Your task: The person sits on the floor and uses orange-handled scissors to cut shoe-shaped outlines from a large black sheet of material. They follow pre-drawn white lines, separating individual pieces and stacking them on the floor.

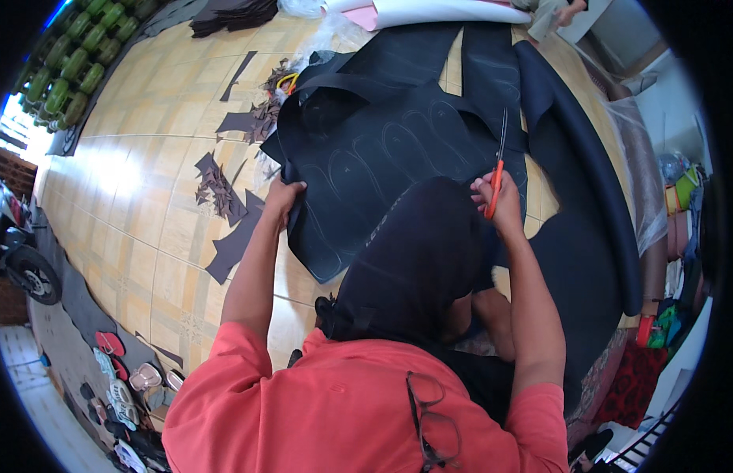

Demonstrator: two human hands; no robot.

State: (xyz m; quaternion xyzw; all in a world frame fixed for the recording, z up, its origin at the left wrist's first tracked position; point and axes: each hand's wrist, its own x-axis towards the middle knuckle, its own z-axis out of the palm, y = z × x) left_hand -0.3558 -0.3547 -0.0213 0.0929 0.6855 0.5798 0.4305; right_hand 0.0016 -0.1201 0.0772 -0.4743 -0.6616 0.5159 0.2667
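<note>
A black sheet [366, 162], marked with a row of pale sole-shaped outlines, lies before me and runs up to my bent knee. My left hand [281, 199] pinches its left edge, the thumb on top and the fingers mostly hidden beneath. In my right hand [504, 206] is a pair of scissors [503, 142] with orange handles, held over the sheet's right side. The blades point away from me, look closed and are apart from the edge in my left hand. A curled black strip [335, 83] rises at the sheet's far left.
Dark offcuts [221, 189] litter the tiled floor [118, 205] on the left. A big black roll [595, 181] curves along the right. Stacked dark sheets [232, 16] and a white roll [445, 11] lie far off, near another person's hand [570, 12]. Shoes [124, 402] stand lower left.
</note>
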